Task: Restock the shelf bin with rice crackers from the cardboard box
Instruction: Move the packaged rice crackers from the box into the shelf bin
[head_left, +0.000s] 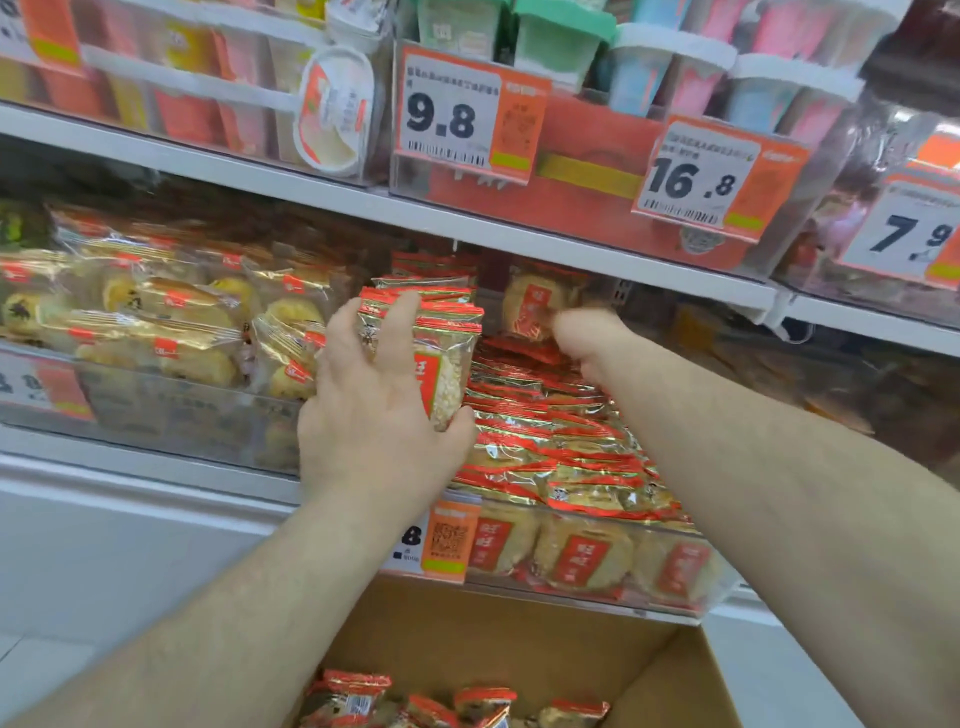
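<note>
Cracker stack (441, 358) between left fingers (400, 322)

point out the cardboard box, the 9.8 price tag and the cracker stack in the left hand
cardboard box (691, 670): head view, on its bare inner right wall
9.8 price tag (441, 119): head view, on the printed digits
cracker stack (447, 364): head view, on the front pack's clear window

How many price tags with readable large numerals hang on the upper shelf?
3: the 9.8 tag at the centre, the 16.8 tag right of it, and the 7.9 tag at the right edge. Others, blurred or cut off, may exist.
</note>
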